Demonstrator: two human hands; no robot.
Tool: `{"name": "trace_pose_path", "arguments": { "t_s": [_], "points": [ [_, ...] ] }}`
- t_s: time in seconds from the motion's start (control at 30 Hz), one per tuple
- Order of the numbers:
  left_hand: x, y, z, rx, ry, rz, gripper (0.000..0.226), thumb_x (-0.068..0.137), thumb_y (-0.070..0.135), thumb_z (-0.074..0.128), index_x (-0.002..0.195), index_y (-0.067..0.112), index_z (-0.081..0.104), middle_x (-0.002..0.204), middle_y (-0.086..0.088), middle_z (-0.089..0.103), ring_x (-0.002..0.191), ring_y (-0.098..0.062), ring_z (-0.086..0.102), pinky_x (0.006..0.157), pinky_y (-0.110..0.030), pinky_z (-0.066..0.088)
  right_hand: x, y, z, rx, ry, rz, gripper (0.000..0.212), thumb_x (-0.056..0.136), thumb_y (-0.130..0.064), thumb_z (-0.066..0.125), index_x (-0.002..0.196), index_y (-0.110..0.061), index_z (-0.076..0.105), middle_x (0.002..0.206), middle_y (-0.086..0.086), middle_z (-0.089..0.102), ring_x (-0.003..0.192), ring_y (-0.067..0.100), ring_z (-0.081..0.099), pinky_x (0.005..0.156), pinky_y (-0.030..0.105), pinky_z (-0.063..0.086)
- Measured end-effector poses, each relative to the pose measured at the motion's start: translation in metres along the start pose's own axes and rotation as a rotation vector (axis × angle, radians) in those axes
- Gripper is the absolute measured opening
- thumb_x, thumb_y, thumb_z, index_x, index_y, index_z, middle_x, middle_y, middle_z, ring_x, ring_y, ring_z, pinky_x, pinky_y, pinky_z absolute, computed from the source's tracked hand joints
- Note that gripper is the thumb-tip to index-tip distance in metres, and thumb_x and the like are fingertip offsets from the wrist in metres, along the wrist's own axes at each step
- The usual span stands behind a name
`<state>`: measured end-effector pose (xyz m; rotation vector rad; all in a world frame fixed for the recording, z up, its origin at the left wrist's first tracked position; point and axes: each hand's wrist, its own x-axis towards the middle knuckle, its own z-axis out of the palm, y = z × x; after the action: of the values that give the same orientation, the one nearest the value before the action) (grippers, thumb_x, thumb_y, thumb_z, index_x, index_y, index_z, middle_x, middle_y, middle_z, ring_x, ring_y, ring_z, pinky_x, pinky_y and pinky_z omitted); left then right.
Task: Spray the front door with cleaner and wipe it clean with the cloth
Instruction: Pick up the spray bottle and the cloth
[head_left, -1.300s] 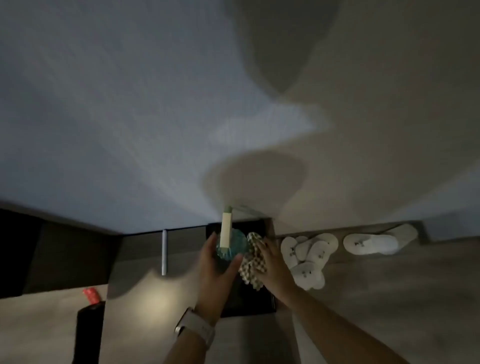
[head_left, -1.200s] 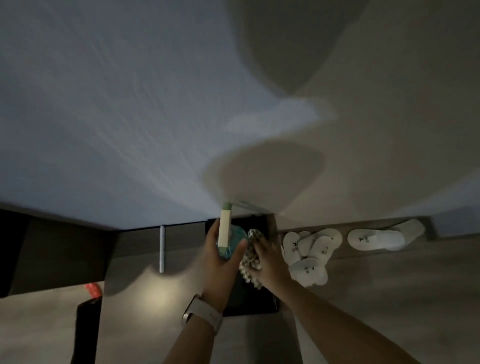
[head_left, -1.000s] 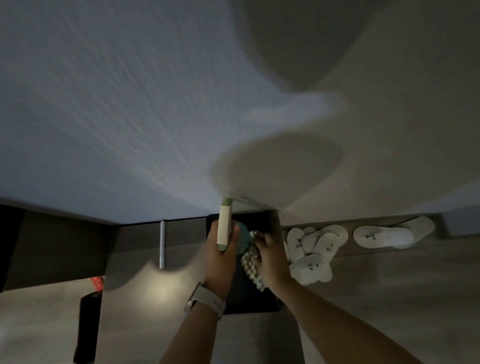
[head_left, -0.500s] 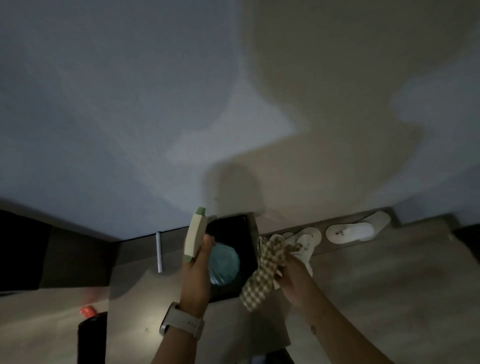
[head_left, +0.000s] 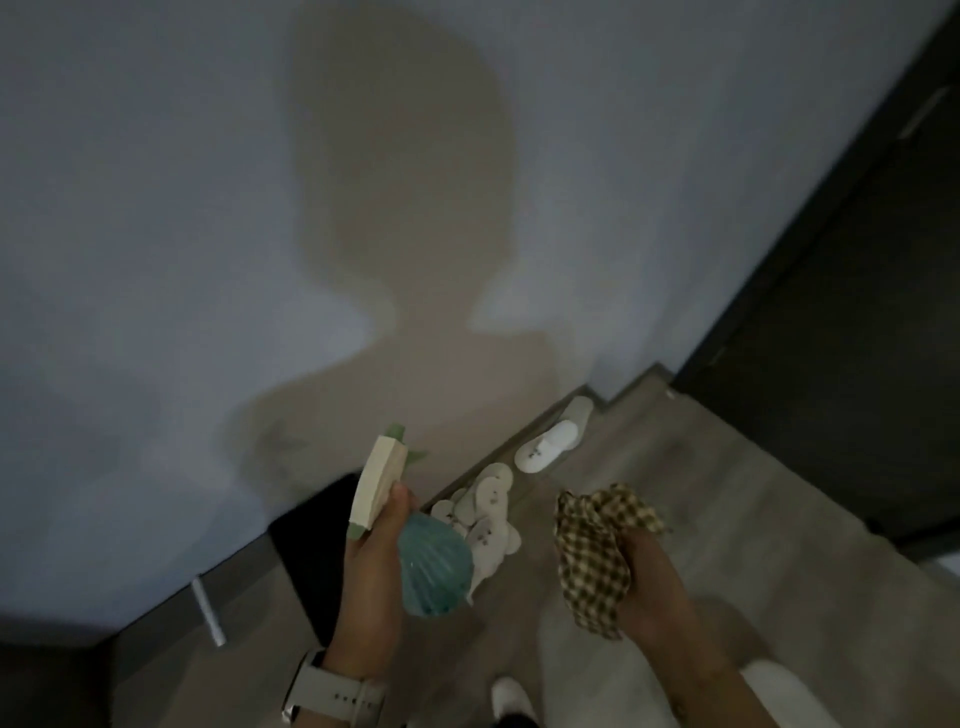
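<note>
At the foot of a pale wall (head_left: 156, 208), both hands now sit lower and nearer the camera than half a second ago, and the view has swung right so that a dark door (head_left: 852, 322) fills the right edge where none showed before. Earlier the spray bottle hung over the black bin; now the bin (head_left: 311, 540) lies left of and behind the left hand (head_left: 369, 582), partly hidden by it. That hand, with a pale watch (head_left: 332, 696) on its wrist, grips the spray bottle (head_left: 415, 535) around its neck: one bottle, with a ribbed round teal body, a flat cream head and a green nozzle tip pointing up toward the wall. The right hand (head_left: 654, 587) has come apart from the bottle and holds the cloth (head_left: 592, 551), fingers curled round it; there is one cloth, checked brown and cream, bunched, with a corner hanging below the fist. The cloth is well clear of the door, which stands off to the right, untouched. Between the hands, along the skirting, lies a heap of white slippers (head_left: 483, 514), too jumbled to count, and one more pair (head_left: 550, 441) farther along. A single pale stick-like thing (head_left: 208, 608) lies on the grey floor (head_left: 727, 493) at left. A person-shaped shadow (head_left: 400, 208) falls on the wall
</note>
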<state>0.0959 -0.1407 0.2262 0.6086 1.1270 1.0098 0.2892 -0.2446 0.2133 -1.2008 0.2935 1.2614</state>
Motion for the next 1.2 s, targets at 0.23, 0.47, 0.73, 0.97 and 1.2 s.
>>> {"name": "trace_pose_path", "arguments": {
  "t_s": [0.23,0.47,0.73,0.97,1.2],
  "points": [
    [-0.008,-0.036,0.113,0.026,-0.321,-0.102,0.018,0.095,0.021,0.053,0.08,0.014,0.061,0.059,0.007,0.062,0.054,-0.004,0.06,0.066,-0.028,0.046,0.011,-0.082,-0.099,-0.107,0.163,-0.277,0.024,0.102,-0.004,0.035,0.096,-0.017,0.054,0.061,-0.016,0.07,0.055,-0.001,0.066,0.062,0.028,0.054],
    [-0.002,-0.098,0.281,0.167,-0.506,-0.141,0.022,0.083,0.033,0.059,0.071,0.015,0.054,0.06,0.002,0.053,0.051,-0.008,0.054,0.052,-0.017,0.048,0.03,-0.197,-0.166,-0.099,0.199,-0.513,0.022,0.092,0.006,0.051,0.086,-0.005,0.069,0.083,0.007,0.075,0.075,0.014,0.071,0.067,0.023,0.055],
    [0.003,-0.147,0.466,0.241,-0.663,-0.105,0.023,0.078,0.04,0.073,0.075,0.018,0.066,0.072,0.0,0.06,0.07,-0.015,0.058,0.072,-0.033,0.054,0.075,-0.349,-0.247,-0.127,0.279,-0.522,0.01,0.09,0.002,0.058,0.089,-0.001,0.067,0.074,0.015,0.067,0.061,0.017,0.065,0.054,0.023,0.053],
    [0.039,-0.17,0.621,0.408,-0.743,-0.053,0.044,0.07,0.046,0.071,0.094,0.01,0.067,0.079,-0.005,0.064,0.077,-0.02,0.061,0.076,-0.037,0.048,0.139,-0.475,-0.27,-0.022,0.235,-0.578,0.015,0.09,-0.005,0.062,0.101,0.004,0.068,0.088,0.023,0.069,0.071,0.022,0.067,0.057,0.025,0.055],
    [0.102,-0.176,0.793,0.508,-0.845,0.221,0.073,0.071,0.063,0.054,0.123,0.013,0.061,0.107,-0.007,0.066,0.108,-0.024,0.061,0.103,-0.044,0.046,0.239,-0.617,-0.258,0.04,0.243,-0.551,0.021,0.087,-0.013,0.069,0.102,0.002,0.07,0.088,0.015,0.073,0.073,0.019,0.069,0.06,0.026,0.053]
  ]
}}
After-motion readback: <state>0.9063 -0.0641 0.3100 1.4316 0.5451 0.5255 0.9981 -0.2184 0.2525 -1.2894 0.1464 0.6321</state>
